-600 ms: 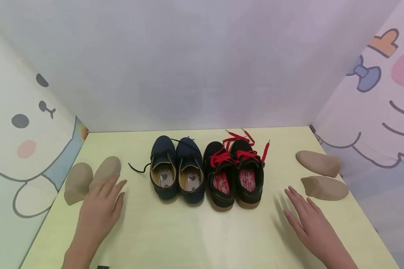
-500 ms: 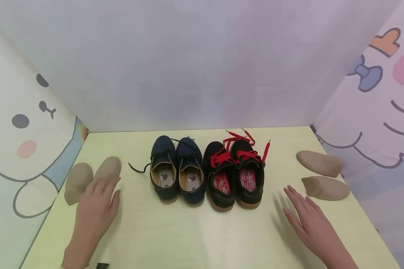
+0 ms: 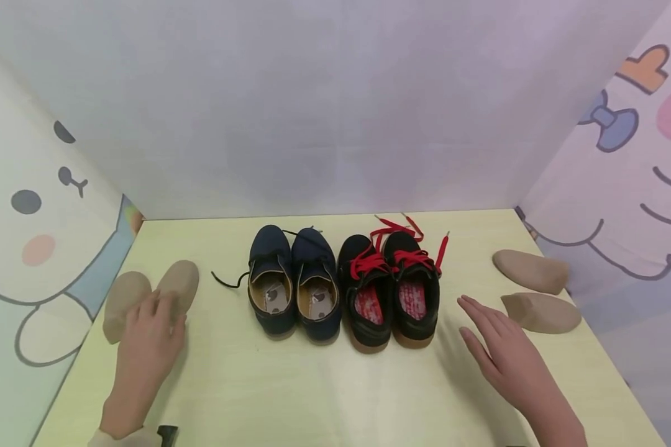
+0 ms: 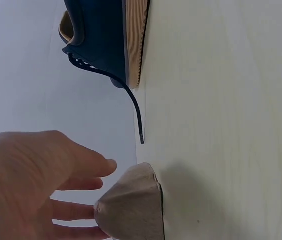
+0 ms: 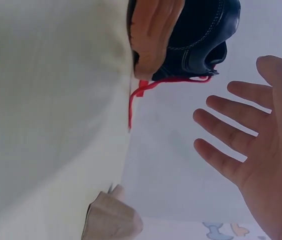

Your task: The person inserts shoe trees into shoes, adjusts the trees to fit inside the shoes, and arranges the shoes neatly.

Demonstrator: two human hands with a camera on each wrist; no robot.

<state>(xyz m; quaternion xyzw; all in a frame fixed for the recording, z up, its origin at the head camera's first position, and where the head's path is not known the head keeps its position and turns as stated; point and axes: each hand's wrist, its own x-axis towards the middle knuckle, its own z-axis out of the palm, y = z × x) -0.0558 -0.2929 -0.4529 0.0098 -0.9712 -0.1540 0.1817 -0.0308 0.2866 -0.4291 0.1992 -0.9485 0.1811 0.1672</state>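
My left hand (image 3: 146,347) hovers over two beige toe-shaped shoe inserts on the left, its fingers slightly bent. They partly cover the left insert (image 3: 124,297) and the near end of the right insert (image 3: 180,280). In the left wrist view, fingertips come up beside an insert (image 4: 136,205); whether they touch it I cannot tell. My right hand (image 3: 506,357) is held above the table with fingers extended and nothing in it. Close to it lie a near insert (image 3: 541,312) and a far insert (image 3: 530,270).
Mid-table stand two navy shoes (image 3: 271,279) with dark laces. Beside them are two black shoes (image 3: 415,292) with loose red laces (image 3: 394,226). A pale wall (image 3: 335,124) closes the back, and cartoon-printed panels (image 3: 33,261) flank the yellowish table (image 3: 291,397).
My left hand has shifted left and its fingers have lowered toward the left inserts. The right hand has drifted a little left toward the shoes. Shoes and inserts keep their places.
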